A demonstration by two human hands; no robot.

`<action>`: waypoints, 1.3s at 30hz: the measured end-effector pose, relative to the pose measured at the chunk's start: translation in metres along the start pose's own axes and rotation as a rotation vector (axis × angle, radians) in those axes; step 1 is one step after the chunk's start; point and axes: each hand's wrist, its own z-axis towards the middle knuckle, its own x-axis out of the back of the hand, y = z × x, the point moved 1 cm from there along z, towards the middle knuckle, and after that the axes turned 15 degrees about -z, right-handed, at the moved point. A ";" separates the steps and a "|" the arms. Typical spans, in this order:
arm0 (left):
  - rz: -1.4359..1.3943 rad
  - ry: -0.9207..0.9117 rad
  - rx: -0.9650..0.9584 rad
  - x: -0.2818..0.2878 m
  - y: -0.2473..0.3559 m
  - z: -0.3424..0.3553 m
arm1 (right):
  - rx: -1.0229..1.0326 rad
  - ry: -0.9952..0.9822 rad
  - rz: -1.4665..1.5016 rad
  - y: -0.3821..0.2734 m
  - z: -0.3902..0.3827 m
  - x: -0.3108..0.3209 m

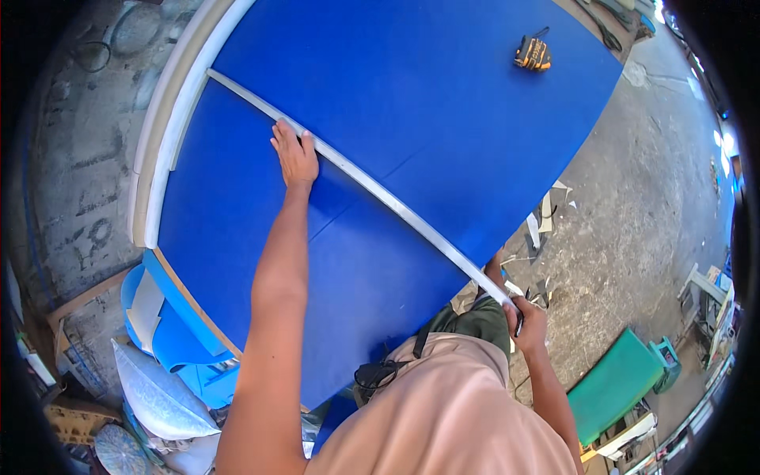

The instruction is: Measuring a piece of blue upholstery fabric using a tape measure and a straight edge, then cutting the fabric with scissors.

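Observation:
A long pale metal straightedge lies slantwise across a blue sheet that covers the table. My left hand rests with outstretched fingers against the bar's upper half, thumb and fingertips touching it. At the bar's near right end, past the sheet's edge, my right hand is closed around the tip. A slim dark object also shows between its fingers; its kind cannot be made out. Two faint dark lines mark the sheet on either side of the bar. A black and orange tape measure sits at the far right of the sheet.
Pale rolled material borders the sheet's left edge. Blue plastic chairs and a stuffed white sack stand at lower left. Offcuts litter the concrete floor on the right, near a green panel.

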 end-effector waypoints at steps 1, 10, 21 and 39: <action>-0.004 -0.006 0.009 0.001 0.003 0.000 | 0.006 0.003 -0.002 0.002 0.000 -0.001; -0.004 -0.018 0.030 0.003 0.006 0.000 | 0.009 0.014 -0.016 -0.003 0.001 0.003; 0.025 -0.031 0.048 0.004 0.009 0.000 | -0.001 0.016 0.008 -0.002 0.001 0.003; 0.025 -0.040 0.067 0.005 0.007 0.002 | -0.008 0.020 0.001 -0.002 0.001 0.002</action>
